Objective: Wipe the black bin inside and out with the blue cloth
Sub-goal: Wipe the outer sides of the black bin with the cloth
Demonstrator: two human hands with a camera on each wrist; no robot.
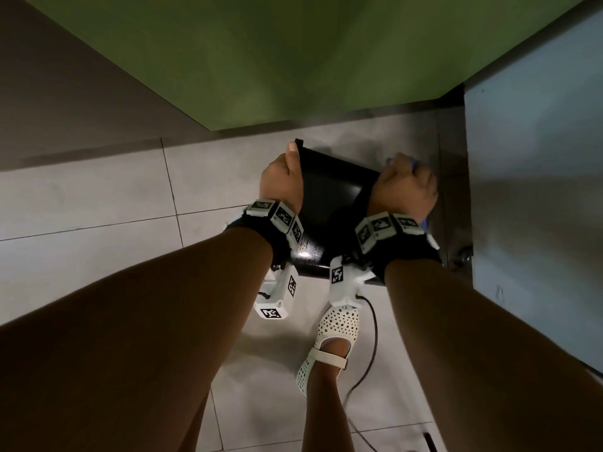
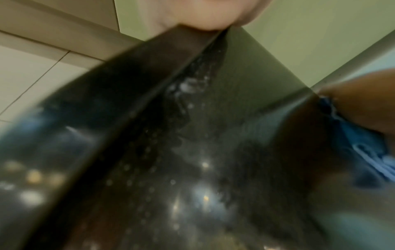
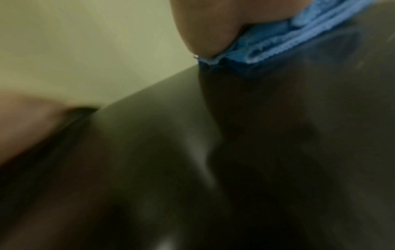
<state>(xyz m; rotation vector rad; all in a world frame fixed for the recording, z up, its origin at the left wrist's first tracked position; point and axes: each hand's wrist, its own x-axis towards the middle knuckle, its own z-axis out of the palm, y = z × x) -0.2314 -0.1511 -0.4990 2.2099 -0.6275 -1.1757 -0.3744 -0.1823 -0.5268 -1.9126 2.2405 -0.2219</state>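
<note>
The black bin [image 1: 329,197] is tilted over the tiled floor between my two hands. My left hand [image 1: 284,181] grips its left edge, thumb lying along the rim. My right hand [image 1: 406,187] holds the blue cloth [image 1: 413,164] bunched against the bin's right side. In the left wrist view, water drops and smears dot the glossy bin wall [image 2: 192,152], and the cloth [image 2: 363,147] shows under my right hand [image 2: 363,104]. The right wrist view shows the folded cloth [image 3: 288,37] pressed to the bin [image 3: 278,135] by my fingers [image 3: 205,25]. The bin's inside is hidden.
A green wall [image 1: 277,60] stands just behind the bin. A pale blue cabinet [image 1: 535,158] closes off the right side. My foot in a white perforated shoe [image 1: 332,340] and a dark cable [image 1: 372,353] lie on the light floor tiles [image 1: 98,207] below.
</note>
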